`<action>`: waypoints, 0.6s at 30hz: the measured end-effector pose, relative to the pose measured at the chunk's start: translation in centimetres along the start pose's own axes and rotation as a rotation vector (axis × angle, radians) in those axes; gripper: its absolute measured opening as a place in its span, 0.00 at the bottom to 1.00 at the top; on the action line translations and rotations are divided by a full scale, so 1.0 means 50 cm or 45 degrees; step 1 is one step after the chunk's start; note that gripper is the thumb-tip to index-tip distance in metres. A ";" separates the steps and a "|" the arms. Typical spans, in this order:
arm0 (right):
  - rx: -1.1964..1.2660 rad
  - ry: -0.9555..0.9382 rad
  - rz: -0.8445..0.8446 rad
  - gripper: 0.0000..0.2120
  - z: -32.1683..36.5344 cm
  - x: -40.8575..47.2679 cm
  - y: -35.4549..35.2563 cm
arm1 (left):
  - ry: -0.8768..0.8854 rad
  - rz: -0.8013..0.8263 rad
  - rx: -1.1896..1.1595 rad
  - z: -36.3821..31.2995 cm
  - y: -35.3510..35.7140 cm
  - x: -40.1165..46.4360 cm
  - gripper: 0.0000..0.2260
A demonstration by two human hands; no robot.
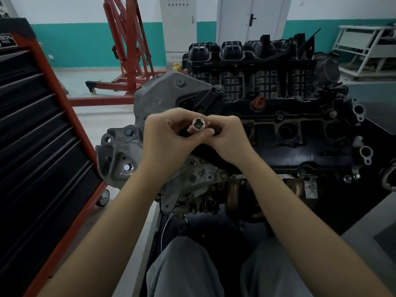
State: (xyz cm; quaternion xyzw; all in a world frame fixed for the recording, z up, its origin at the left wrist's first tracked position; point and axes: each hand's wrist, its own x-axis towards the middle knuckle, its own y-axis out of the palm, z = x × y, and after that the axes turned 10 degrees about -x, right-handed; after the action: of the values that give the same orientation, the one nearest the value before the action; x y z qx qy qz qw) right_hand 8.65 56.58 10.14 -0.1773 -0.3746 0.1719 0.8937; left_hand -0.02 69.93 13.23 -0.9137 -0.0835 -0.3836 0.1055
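A shiny metal socket (199, 124) with its open end towards me is held up over the engine (285, 116). My left hand (169, 138) pinches it between thumb and curled fingers from the left. My right hand (227, 138) curls round the part behind the socket from the right; what that part is stays hidden by the fingers. Both hands meet above the engine's black valve cover (300, 146), close to the black oil filler cap (209, 99).
A red and black tool cabinet (42, 136) on wheels stands close on the left. A red engine hoist (128, 50) stands behind on the floor. The black intake manifold (252, 61) rises at the back of the engine. A white rack (368, 48) is at far right.
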 end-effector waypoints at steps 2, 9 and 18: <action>-0.011 -0.027 0.025 0.10 0.002 -0.001 0.000 | -0.002 -0.056 -0.030 0.001 0.002 0.002 0.10; -0.002 0.025 0.000 0.07 0.001 -0.001 0.001 | -0.060 0.093 -0.126 -0.001 -0.008 0.004 0.14; -0.013 0.015 0.036 0.10 0.006 -0.001 0.000 | -0.102 0.025 -0.171 0.000 -0.009 0.003 0.14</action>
State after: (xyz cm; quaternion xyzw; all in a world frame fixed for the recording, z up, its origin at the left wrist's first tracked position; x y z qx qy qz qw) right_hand 8.40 56.64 10.32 -0.1882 -0.3676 0.1814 0.8925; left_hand -0.05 70.38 13.40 -0.9341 -0.0526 -0.3504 0.0442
